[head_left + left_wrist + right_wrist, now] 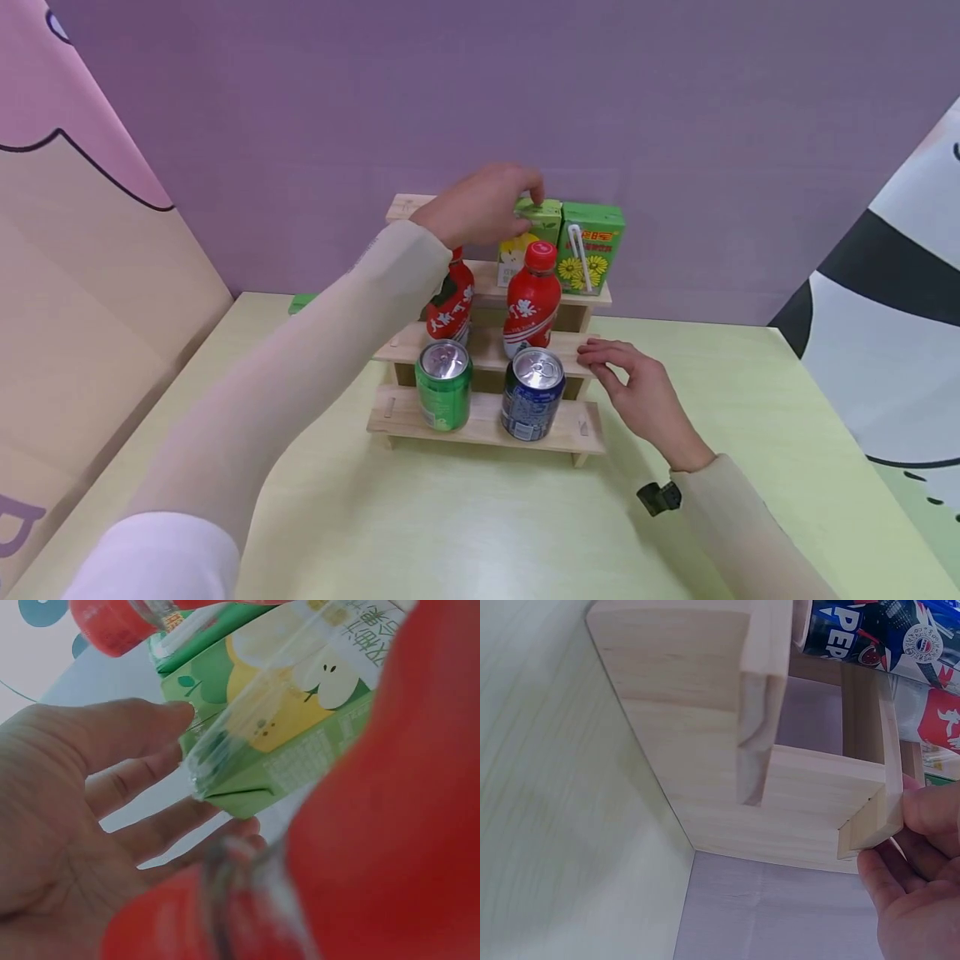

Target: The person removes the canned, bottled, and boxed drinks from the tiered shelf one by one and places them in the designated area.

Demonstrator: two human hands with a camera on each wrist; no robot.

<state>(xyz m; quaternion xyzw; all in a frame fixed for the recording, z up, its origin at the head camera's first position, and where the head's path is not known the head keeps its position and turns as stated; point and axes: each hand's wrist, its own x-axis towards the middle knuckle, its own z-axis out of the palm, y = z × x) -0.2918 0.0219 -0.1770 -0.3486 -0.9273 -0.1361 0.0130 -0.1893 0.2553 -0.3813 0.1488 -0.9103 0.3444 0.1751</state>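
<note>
My left hand (483,204) is at the top of a green juice carton with a pear picture (517,254). In the left wrist view its thumb is at the upper corner of that carton (300,682), with the other fingers loosely extended beside and beyond it. My right hand (637,396) pinches the right end of one tier of a wooden step shelf (487,429), thumb and fingers on opposite faces of the board (892,802). Two red-capped bottles, one on the right (534,296) and one on the left (450,304), stand on that tier; my left forearm partly covers the left one.
A green drink can (444,392) and a blue Pepsi can (533,396) stand on the lowest tier. Beside the pear carton is another green carton (592,250) with a straw. A green object (302,302) shows behind my left forearm. A purple panel (675,167) rises behind the table.
</note>
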